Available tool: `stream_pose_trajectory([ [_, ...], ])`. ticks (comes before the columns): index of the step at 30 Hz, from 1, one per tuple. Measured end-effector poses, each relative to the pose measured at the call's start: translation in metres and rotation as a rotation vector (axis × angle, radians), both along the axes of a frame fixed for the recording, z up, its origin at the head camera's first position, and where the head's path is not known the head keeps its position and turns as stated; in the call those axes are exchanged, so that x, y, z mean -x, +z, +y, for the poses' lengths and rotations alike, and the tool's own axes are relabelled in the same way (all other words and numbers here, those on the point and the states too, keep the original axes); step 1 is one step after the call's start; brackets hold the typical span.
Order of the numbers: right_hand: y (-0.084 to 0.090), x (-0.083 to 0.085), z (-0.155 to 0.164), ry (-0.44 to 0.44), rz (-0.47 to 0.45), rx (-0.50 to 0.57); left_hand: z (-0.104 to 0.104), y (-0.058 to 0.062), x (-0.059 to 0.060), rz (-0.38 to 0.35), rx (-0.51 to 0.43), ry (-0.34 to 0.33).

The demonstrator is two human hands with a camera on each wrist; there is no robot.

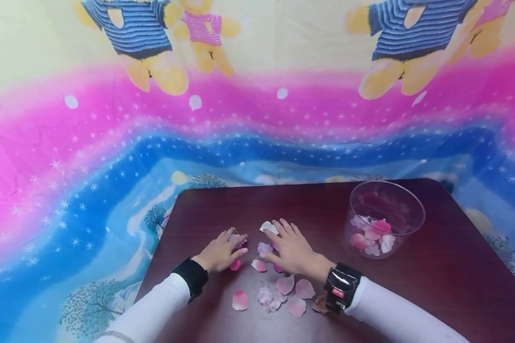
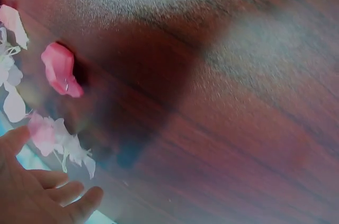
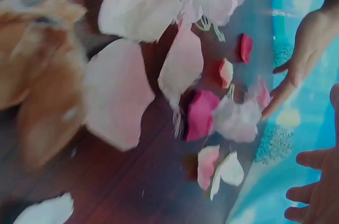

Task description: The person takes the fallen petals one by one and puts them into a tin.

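Pink and white fabric petals [image 1: 285, 285] lie scattered on a dark wooden table [image 1: 326, 205]. My left hand [image 1: 221, 252] lies on the table with loosely bent fingers. Its fingertips touch a small pale flower cluster [image 1: 239, 241], seen close up in the left wrist view [image 2: 58, 142] beside the hand [image 2: 42, 197]. A deep pink petal [image 2: 58, 70] lies just beyond. My right hand [image 1: 292, 247] rests palm down with spread fingers over the middle petals, near a white petal [image 1: 268, 227]. In the right wrist view, the left hand's finger [image 3: 278, 97] touches the pale cluster [image 3: 238, 118].
A clear round container [image 1: 416, 224] with several petals inside stands at the right of the table. A brown dried petal [image 1: 319, 305] lies by my right wrist. A bright printed cloth [image 1: 90, 166] hangs behind and around the table. The table's left edge [image 1: 154, 267] is close to my left forearm.
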State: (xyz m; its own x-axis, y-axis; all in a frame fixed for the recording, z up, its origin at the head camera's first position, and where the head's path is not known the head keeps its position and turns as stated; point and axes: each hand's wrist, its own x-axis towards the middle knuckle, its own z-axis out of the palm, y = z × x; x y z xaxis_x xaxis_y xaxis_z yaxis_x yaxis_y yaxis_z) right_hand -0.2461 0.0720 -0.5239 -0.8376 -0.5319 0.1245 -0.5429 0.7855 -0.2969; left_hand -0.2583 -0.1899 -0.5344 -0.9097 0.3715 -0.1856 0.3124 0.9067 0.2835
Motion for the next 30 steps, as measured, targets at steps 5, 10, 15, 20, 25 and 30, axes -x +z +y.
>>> stream_pose_trajectory([
  [5,-0.004,-0.001,-0.017,0.026,-0.007,-0.023,0.005,-0.006,-0.001,-0.028,0.028,-0.008],
  [10,-0.005,-0.002,-0.027,0.049,0.030,-0.042,0.007,-0.007,-0.002,-0.046,0.073,-0.010],
  [15,-0.005,-0.002,-0.031,0.057,0.051,-0.042,0.010,-0.007,-0.006,-0.078,0.088,-0.010],
  [20,-0.006,-0.002,-0.031,0.061,0.051,-0.056,0.012,-0.009,-0.008,-0.069,0.090,-0.020],
  [25,-0.007,-0.002,-0.031,0.064,0.050,-0.056,0.014,-0.014,-0.004,-0.031,0.091,-0.036],
  [30,-0.008,-0.002,-0.030,0.064,0.053,-0.040,0.013,-0.020,0.001,0.124,0.119,-0.079],
])
